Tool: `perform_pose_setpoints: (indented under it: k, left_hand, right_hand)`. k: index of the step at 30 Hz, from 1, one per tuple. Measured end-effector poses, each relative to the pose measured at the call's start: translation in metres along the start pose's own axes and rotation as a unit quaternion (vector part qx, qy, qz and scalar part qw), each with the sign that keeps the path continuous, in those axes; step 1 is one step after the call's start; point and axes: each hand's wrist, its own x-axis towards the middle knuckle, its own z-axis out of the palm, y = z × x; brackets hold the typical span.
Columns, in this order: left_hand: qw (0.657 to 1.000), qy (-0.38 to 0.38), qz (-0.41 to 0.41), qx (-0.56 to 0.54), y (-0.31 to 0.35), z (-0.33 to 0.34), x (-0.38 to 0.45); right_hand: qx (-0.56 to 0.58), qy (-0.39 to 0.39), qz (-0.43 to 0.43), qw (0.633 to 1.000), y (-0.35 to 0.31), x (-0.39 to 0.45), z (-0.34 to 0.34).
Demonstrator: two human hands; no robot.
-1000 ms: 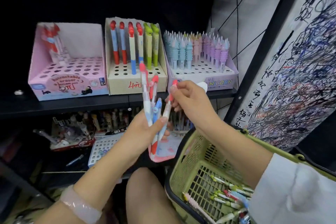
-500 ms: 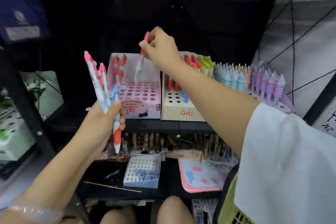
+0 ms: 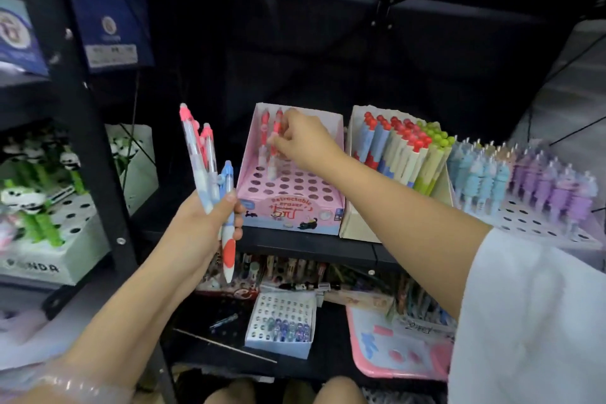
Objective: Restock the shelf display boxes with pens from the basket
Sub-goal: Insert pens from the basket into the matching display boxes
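Shelving (image 3: 305,244) of black metal fills the view, its middle shelf carrying three display boxes side by side. At the right sits a white perforated box (image 3: 537,220) crowded with blue and purple figure-topped pens. Beside it stands a tan box (image 3: 352,223) packed with red- and green-capped pens (image 3: 406,154) leaning back in rows. Left of that is the pink display box (image 3: 288,210), its holed top mostly unfilled, with a few red-topped pens standing upright at the back left corner. On a neighbouring rack to the left, a white box (image 3: 42,259) holds green panda pens. On the lower shelf lie a small white holed box (image 3: 280,321) and a pink tray (image 3: 396,348).

The right hand (image 3: 305,141) reaches over the pink display box, fingers curled and pinching a red-topped pen (image 3: 273,154) that is blurred, its lower end over the rear holes; whether it is seated in a hole cannot be told. The left hand (image 3: 203,226) is in front of the shelf edge, fingers wrapped round a bundle of pens (image 3: 210,174): pink-capped ones pointing up and a blue-capped one beside them, lower down. The basket is out of view.
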Motion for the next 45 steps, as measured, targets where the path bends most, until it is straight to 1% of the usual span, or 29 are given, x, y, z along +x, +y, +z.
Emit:
perform_pose_setpoints:
  k: [1,2,3,4,5,6,7,9,10,11,13,14,15,17,18,19,21,22,23,25,27,30,34,36,39,41,43,44,45]
  left_hand:
    - [1.0,0.002,0.0,-0.002,0.0,0.0,0.0]
    - [1.0,0.004,0.001,0.004,0.0,0.0,0.0]
    - [1.0,0.006,0.001,0.014,0.0,0.0,0.001]
    - [1.0,0.007,0.0,0.021,0.0,0.0,0.001]
    - [1.0,0.005,0.0,0.024,0.0,0.001,0.001]
    - [1.0,0.003,0.002,0.026,-0.001,0.001,0.002]
    - [1.0,0.001,0.006,0.028,-0.001,0.001,0.002]
    - [0.999,-0.007,0.018,0.042,-0.002,0.004,0.003]
    - [0.998,-0.012,0.024,0.049,-0.002,0.005,0.003]
    - [0.998,-0.017,0.029,0.053,-0.003,0.006,0.003]
    - [0.998,-0.021,0.032,0.055,-0.003,0.008,0.003]
    - [0.998,-0.021,0.029,0.051,-0.003,0.008,0.002]
    - [0.999,-0.021,0.021,0.042,-0.002,0.008,0.002]
    - [0.999,-0.022,0.001,0.026,0.0,0.008,0.001]
    - [1.0,-0.017,-0.005,0.025,0.0,0.007,0.002]
    - [0.999,-0.01,-0.01,0.029,0.0,0.006,0.002]
    - [0.999,0.006,-0.014,0.039,0.0,0.005,0.003]
    - [0.999,0.011,-0.015,0.041,0.0,0.005,0.004]
    - [0.999,0.014,-0.015,0.042,0.0,0.006,0.005]
    - [0.999,0.016,-0.014,0.043,0.0,0.006,0.006]
    - [0.999,0.014,-0.013,0.044,0.0,0.006,0.007]
    - [0.999,0.009,-0.015,0.043,-0.001,0.004,0.007]
    - [0.999,0.007,-0.017,0.04,-0.001,0.0,0.008]
    - [0.999,0.007,-0.018,0.039,-0.002,-0.001,0.008]
    - [0.999,0.005,-0.017,0.037,-0.002,-0.001,0.011]
    - [0.999,0.005,-0.02,0.034,-0.001,-0.001,0.012]
    - [0.999,0.004,-0.02,0.034,-0.002,-0.001,0.012]
    - [0.999,0.003,-0.02,0.036,-0.002,-0.001,0.012]
    - [0.999,0.001,-0.019,0.039,-0.003,-0.001,0.012]
  right_hand:
    - [-0.02,-0.002,0.007,1.0,0.0,-0.001,0.001]
    - [-0.034,0.015,0.009,0.999,-0.001,-0.002,0.001]
    - [-0.038,0.05,0.004,0.998,-0.003,-0.004,0.0]
    - [-0.022,0.087,-0.007,0.996,-0.007,-0.009,-0.002]
    - [0.016,0.106,-0.024,0.994,-0.012,-0.014,-0.004]
    - [0.062,0.091,-0.039,0.993,-0.018,-0.019,-0.005]
    - [0.101,0.048,-0.051,0.992,-0.026,-0.027,-0.005]
    - [0.126,-0.054,-0.052,0.989,-0.039,-0.04,-0.001]
    - [0.124,-0.087,-0.045,0.987,-0.042,-0.045,0.001]
    - [0.126,-0.105,-0.036,0.986,-0.044,-0.048,0.002]
    - [0.163,-0.112,-0.018,0.98,-0.044,-0.05,0.001]
    - [0.195,-0.101,-0.006,0.976,-0.043,-0.047,-0.002]
    - [0.232,-0.074,0.008,0.97,-0.041,-0.043,-0.007]
    - [0.32,0.024,0.029,0.947,-0.034,-0.028,-0.023]
    - [0.349,0.081,0.03,0.933,-0.028,-0.02,-0.032]
    - [0.353,0.136,0.026,0.925,-0.021,-0.011,-0.042]
    - [0.295,0.216,0.019,0.931,-0.005,0.004,-0.053]
    - [0.252,0.232,0.017,0.939,0.003,0.01,-0.053]
    - [0.211,0.232,0.016,0.95,0.008,0.015,-0.05]
    - [0.151,0.204,0.023,0.967,0.016,0.023,-0.038]
    - [0.123,0.179,0.034,0.976,0.02,0.027,-0.024]
    - [0.087,0.178,0.037,0.979,0.023,0.033,-0.012]
    - [0.046,0.174,0.036,0.983,0.023,0.042,-0.012]
    - [0.048,0.142,0.051,0.987,0.026,0.042,-0.01]
    - [0.037,0.055,0.08,0.995,0.03,0.041,0.001]
    - [0.026,0.019,0.101,0.994,0.03,0.041,0.006]
    - [0.006,0.026,0.112,0.993,0.028,0.039,0.006]
    - [-0.008,0.055,0.107,0.993,0.027,0.037,0.005]
    - [-0.013,0.101,0.094,0.99,0.024,0.034,0.003]
